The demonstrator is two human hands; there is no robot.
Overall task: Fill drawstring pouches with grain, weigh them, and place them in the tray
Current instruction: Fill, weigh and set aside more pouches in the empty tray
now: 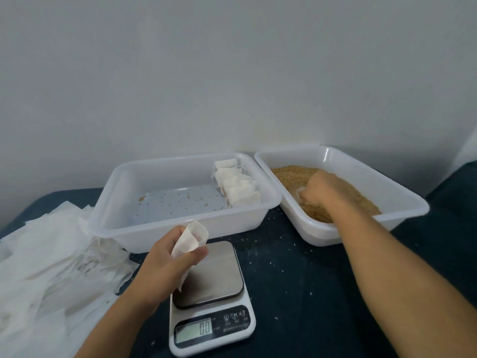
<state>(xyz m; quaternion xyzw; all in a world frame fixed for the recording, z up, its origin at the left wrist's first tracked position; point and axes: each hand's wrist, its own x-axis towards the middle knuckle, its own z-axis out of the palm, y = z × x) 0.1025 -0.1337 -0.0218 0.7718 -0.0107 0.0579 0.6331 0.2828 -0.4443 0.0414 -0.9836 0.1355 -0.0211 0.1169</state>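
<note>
the left hand (167,257) pinches an empty pouch (191,240) between thumb and fingers, its mouth held open above the steel platform of the scale (211,301), whose display seems to read 0.0. the right hand (318,189) is curled down into the grain (358,200) in the right tub (402,195) — it may hold a small scoop, but that is too hidden to tell. filled pouches (237,187) line the right wall of the tray (113,192), just left of the tub. flat unfilled pouches (46,254) are heaped at the left of the dark bench (296,267) — stray grains dot it.
</note>
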